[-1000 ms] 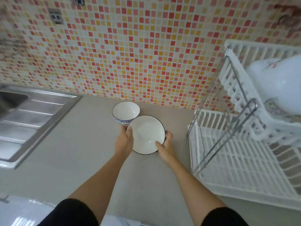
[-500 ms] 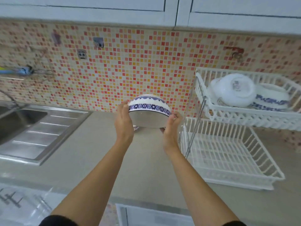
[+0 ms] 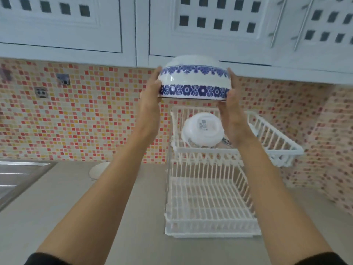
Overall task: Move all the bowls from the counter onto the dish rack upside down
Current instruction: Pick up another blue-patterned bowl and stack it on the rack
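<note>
Bowl (image 3: pixel 193 81) inverted, clamped between left hand (image 3: pixel 150 96) and right hand (image 3: pixel 232 104) above rack (image 3: pixel 267 131); sideways-only grip could slip.

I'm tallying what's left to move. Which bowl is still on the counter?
The plain white bowl by the wall, left of the left forearm. The blue-banded bowl is held up in both hands, and another white bowl already sits inverted on the rack's upper tier.

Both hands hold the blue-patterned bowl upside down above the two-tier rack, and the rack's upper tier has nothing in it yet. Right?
Not quite. In the head view the upper tier already holds an upside-down white bowl. The rest stands: the left hand and right hand hold the blue-patterned bowl upside down above the rack.
</note>
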Motion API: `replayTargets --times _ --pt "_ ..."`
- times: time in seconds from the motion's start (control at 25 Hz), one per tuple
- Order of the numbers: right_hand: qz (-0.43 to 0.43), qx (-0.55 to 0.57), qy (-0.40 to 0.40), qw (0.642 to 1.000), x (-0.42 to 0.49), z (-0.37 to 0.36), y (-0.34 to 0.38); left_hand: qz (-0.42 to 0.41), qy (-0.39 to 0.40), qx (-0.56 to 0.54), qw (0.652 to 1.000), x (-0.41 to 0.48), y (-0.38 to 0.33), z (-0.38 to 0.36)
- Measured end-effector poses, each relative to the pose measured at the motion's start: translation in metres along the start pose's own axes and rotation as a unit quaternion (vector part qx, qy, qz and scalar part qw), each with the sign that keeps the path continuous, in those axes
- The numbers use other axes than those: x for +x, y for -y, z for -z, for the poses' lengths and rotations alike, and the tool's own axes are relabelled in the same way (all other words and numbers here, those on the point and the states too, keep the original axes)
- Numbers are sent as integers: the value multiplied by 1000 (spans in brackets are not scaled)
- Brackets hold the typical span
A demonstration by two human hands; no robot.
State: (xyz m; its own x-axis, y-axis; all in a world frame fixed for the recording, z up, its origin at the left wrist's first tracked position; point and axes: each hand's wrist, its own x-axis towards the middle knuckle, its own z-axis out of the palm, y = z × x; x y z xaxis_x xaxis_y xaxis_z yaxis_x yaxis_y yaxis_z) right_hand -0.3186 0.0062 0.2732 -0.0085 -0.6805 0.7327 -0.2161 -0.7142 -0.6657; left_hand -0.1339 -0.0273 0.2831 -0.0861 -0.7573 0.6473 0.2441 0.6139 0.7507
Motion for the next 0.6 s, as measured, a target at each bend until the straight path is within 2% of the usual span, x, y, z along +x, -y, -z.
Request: replayTargets --times 0.08,0.36,0.48,0.6 --pt "-14 -35 11 999 0 49 -1 8 54 0 999 11 11 -39" --pt "-64 -110 82 989 0 205 -41 51 234 177 955 37 55 -149" --pt "-103 -210 122 965 10 247 -65 68 287 295 909 57 76 -180" --pt "-129 -273 154 941 17 263 -87 77 337 414 842 71 85 -200"
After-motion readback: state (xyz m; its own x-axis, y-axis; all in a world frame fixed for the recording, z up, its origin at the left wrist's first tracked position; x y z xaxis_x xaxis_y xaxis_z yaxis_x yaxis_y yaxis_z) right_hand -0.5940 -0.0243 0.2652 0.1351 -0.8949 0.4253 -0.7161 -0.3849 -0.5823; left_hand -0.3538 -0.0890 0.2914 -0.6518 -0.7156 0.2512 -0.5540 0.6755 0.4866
